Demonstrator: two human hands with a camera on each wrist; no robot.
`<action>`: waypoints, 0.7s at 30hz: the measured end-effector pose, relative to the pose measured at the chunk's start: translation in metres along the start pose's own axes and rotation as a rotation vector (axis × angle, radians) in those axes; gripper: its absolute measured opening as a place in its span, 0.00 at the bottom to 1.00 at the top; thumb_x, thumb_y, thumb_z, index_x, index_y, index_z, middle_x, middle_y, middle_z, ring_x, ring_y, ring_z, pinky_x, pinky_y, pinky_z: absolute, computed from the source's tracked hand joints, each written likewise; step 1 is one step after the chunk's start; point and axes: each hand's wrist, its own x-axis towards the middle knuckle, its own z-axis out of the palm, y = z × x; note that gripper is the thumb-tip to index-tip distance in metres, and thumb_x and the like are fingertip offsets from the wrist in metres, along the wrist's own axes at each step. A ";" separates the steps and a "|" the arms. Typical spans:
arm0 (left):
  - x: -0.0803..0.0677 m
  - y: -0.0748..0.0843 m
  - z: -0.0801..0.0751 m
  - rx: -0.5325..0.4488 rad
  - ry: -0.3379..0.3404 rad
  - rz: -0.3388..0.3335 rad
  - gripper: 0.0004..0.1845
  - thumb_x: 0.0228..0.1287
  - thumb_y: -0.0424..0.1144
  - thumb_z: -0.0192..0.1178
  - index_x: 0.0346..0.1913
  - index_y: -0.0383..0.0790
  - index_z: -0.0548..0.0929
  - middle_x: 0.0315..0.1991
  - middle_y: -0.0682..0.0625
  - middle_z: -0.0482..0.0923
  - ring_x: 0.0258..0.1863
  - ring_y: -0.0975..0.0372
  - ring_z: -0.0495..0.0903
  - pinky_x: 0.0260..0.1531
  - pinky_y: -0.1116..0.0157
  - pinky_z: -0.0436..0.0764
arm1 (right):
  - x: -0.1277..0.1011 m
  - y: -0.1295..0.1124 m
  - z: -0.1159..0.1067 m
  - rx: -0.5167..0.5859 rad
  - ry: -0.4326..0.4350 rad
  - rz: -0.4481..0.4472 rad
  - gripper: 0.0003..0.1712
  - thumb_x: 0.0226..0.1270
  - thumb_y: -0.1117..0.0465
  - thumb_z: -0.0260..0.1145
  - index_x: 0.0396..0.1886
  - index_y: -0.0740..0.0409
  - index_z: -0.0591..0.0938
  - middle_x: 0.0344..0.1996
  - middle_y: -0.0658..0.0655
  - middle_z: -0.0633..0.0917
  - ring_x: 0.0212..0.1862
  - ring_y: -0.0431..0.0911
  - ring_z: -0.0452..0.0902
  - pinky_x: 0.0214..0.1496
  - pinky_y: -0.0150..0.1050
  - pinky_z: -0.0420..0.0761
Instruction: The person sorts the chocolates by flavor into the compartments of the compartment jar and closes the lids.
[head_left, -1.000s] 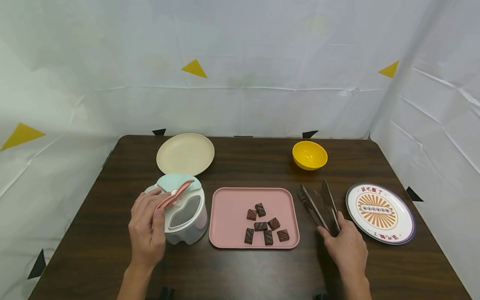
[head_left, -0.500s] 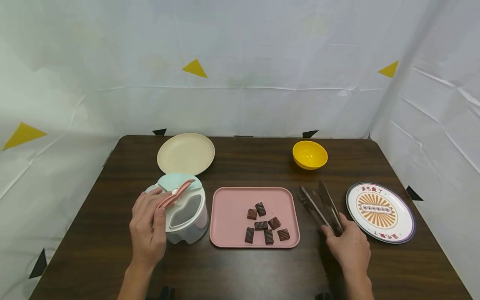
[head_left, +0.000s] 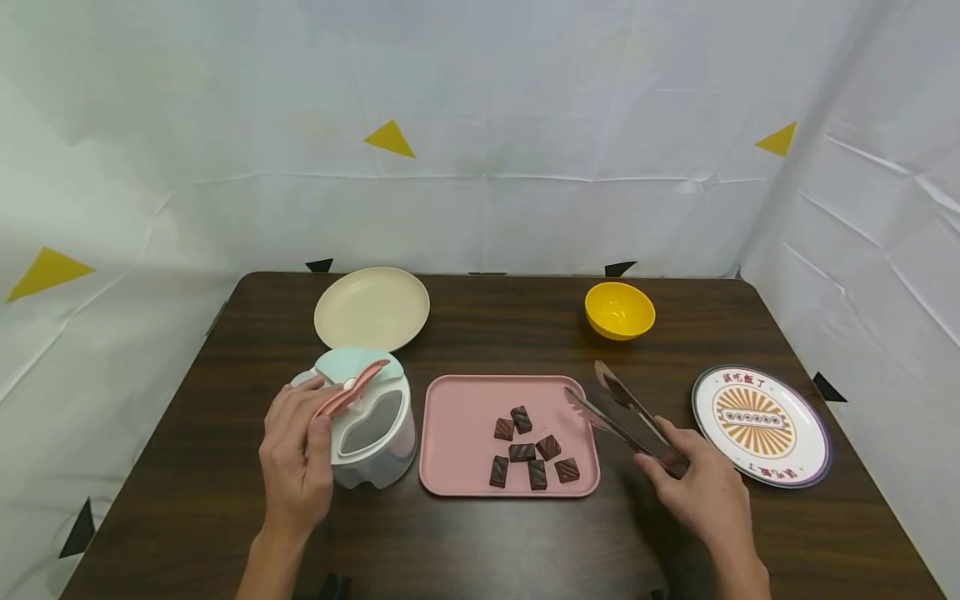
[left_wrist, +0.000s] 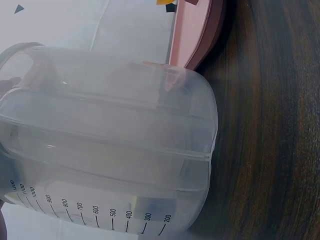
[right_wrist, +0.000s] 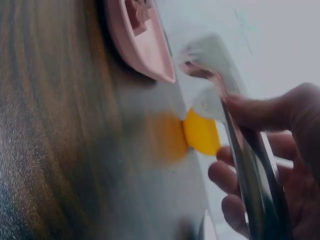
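Note:
My left hand (head_left: 296, 467) holds the lid of a storage container (head_left: 375, 458), beside its pink handle (head_left: 349, 395). In the left wrist view the clear container wall (left_wrist: 110, 125) carries printed measuring marks; little of the fingers shows. My right hand (head_left: 708, 487) grips metal tongs (head_left: 621, 390), thumb on one arm and fingers round the other. Their tips are spread, pointing left, one over the right edge of the pink tray (head_left: 457, 433). Several dark striped chocolates (head_left: 522, 452) lie on the tray. Up close, the right wrist view shows the tongs (right_wrist: 250, 185), blurred.
A cream plate (head_left: 371, 308) lies behind the container. The yellow bowl (head_left: 619, 310) stands at the back right. A white printed plate (head_left: 761, 425) lies to the right of my right hand. White sheeting (head_left: 480, 221) closes off the table's back and sides.
The tongs have risen from the table and swung left, their tips now at the tray's right edge. My right hand turned with them. The left hand and container have stayed put.

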 end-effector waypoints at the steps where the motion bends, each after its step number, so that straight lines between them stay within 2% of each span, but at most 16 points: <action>1: 0.000 0.000 0.000 0.000 0.000 -0.001 0.16 0.72 0.39 0.50 0.45 0.33 0.86 0.42 0.40 0.83 0.55 0.44 0.77 0.66 0.46 0.57 | 0.000 -0.001 0.000 -0.004 -0.012 -0.030 0.36 0.54 0.48 0.76 0.63 0.53 0.79 0.44 0.53 0.85 0.40 0.52 0.82 0.36 0.54 0.74; 6: -0.001 0.000 0.000 0.000 -0.001 -0.003 0.16 0.72 0.39 0.50 0.45 0.33 0.86 0.42 0.40 0.83 0.55 0.44 0.76 0.66 0.46 0.57 | -0.001 -0.007 -0.001 0.004 -0.087 -0.116 0.34 0.53 0.50 0.77 0.61 0.50 0.81 0.35 0.48 0.83 0.30 0.43 0.76 0.29 0.42 0.67; 13: -0.001 0.000 0.000 -0.001 0.002 0.001 0.16 0.72 0.39 0.50 0.44 0.32 0.86 0.42 0.40 0.83 0.55 0.44 0.76 0.66 0.46 0.57 | -0.002 -0.012 -0.001 0.011 -0.150 -0.176 0.31 0.51 0.50 0.79 0.58 0.46 0.83 0.30 0.44 0.81 0.26 0.39 0.70 0.25 0.39 0.64; 17: -0.001 -0.001 0.000 -0.005 0.003 0.002 0.16 0.71 0.39 0.51 0.45 0.32 0.86 0.42 0.40 0.83 0.55 0.44 0.76 0.66 0.46 0.57 | -0.002 -0.014 -0.002 0.003 -0.163 -0.186 0.31 0.51 0.51 0.79 0.57 0.45 0.84 0.30 0.44 0.81 0.24 0.37 0.67 0.25 0.37 0.64; 21: 0.000 0.000 0.000 -0.006 0.001 -0.002 0.16 0.71 0.39 0.51 0.45 0.33 0.86 0.42 0.39 0.83 0.55 0.44 0.76 0.66 0.46 0.57 | -0.003 -0.014 -0.003 0.008 -0.178 -0.202 0.30 0.51 0.49 0.79 0.57 0.46 0.85 0.36 0.44 0.83 0.27 0.38 0.70 0.27 0.39 0.66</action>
